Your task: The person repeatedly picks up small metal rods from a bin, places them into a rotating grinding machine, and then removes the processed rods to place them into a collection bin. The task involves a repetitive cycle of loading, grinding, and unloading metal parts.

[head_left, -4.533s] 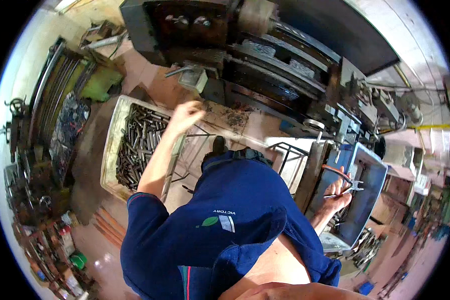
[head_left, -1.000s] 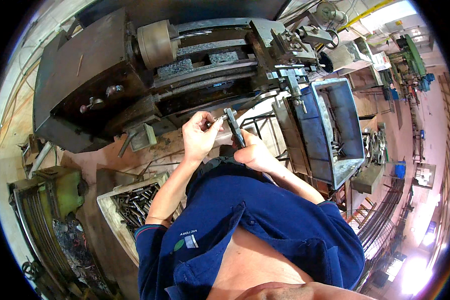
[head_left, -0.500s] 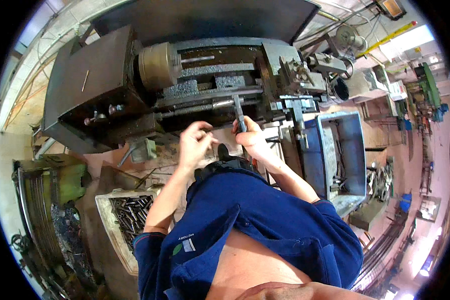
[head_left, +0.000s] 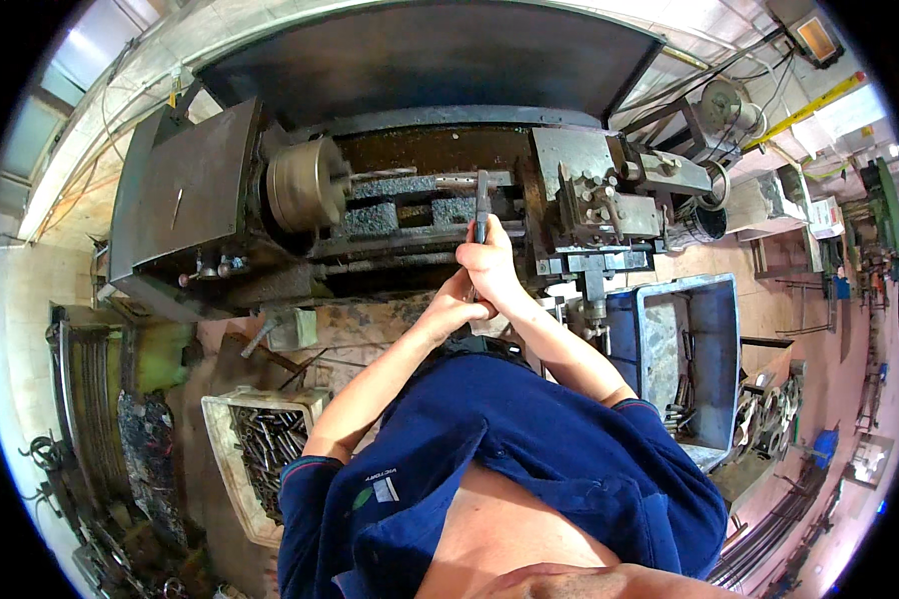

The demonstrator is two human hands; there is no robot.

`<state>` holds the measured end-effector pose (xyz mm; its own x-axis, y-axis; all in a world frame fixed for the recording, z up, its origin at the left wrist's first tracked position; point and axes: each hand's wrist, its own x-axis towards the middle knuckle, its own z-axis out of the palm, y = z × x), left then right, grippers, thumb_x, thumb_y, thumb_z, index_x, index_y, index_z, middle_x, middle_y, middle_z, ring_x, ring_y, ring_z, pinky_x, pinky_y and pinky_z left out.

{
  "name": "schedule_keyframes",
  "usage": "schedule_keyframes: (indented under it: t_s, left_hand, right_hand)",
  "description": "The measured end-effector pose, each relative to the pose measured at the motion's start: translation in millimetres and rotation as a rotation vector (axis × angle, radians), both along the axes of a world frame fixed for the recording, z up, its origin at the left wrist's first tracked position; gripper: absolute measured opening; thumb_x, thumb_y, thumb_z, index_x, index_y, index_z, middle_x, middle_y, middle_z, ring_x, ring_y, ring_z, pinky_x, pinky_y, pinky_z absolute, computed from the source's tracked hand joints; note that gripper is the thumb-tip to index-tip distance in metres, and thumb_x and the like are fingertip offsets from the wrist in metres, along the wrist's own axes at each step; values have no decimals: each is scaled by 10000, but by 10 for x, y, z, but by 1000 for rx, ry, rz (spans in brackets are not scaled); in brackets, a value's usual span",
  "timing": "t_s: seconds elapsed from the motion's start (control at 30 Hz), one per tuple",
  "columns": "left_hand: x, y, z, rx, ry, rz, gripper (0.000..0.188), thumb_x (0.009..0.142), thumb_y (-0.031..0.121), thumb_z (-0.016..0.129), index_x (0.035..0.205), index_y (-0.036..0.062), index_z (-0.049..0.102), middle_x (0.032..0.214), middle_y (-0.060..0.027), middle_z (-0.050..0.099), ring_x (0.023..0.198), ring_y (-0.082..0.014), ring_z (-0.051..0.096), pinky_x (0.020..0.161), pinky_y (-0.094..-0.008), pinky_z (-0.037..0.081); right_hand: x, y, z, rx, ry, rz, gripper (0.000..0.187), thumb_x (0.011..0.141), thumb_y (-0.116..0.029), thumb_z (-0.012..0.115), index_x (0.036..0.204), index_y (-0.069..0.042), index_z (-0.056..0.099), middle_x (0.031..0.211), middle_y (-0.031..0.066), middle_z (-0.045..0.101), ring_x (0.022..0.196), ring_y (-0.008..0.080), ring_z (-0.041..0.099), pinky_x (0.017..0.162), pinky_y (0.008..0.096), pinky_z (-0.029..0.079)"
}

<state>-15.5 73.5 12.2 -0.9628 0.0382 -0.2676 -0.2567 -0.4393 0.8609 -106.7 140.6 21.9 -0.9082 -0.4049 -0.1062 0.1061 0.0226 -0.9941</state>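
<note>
Dark steel pliers (head_left: 482,205) reach away from me, their long axis running near to far, with the jaws at the far end over the lathe bed (head_left: 373,222). A short metal rod (head_left: 458,183) shows at those jaws, lying left to right across them; it looks gripped there, though it is small in view. So the rod lies beyond my fingers, about square to the pliers. My right hand (head_left: 489,263) is nearer to it, fingers closed round the handles. My left hand (head_left: 454,308) sits nearer to me, curled against the right; I cannot tell whether its fingers grip the handles.

Left of the rod, a thin bar (head_left: 385,176) sticks out of the round chuck (head_left: 305,186), roughly level with it. To the right stands the tool holder (head_left: 601,207). Farther out are a blue bin (head_left: 726,369) near right and a cream bin (head_left: 220,454) of metal pieces (head_left: 268,439) near left.
</note>
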Motion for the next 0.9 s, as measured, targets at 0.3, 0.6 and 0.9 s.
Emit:
schedule_keyframes:
  t_s: [0.3,0.6,0.9]
  left_hand:
    - [-233,-144,-157,87,-84,-78,660,550,47,582,1184,5,406,1030,-75,540,995,-178,514,906,-296,380]
    - [-130,-290,19,6,-17,-12,435,586,32,547,1011,-33,485,799,-63,571,736,-134,568,675,-245,470]
    - [-3,-538,-43,28,-4,35,436,578,35,563,998,-44,477,804,-66,565,732,-148,564,647,-259,455]
  right_hand:
    - [-157,-133,177,77,-81,5,216,608,-62,543,801,-9,464,672,45,471,636,130,426,551,278,387]
    - [-104,-346,176,120,-74,9,215,609,-69,559,793,-30,454,672,33,459,620,118,417,520,277,376]
    - [-23,-667,125,200,-115,72,237,599,-80,554,804,-18,454,652,63,466,631,152,461,535,291,393]
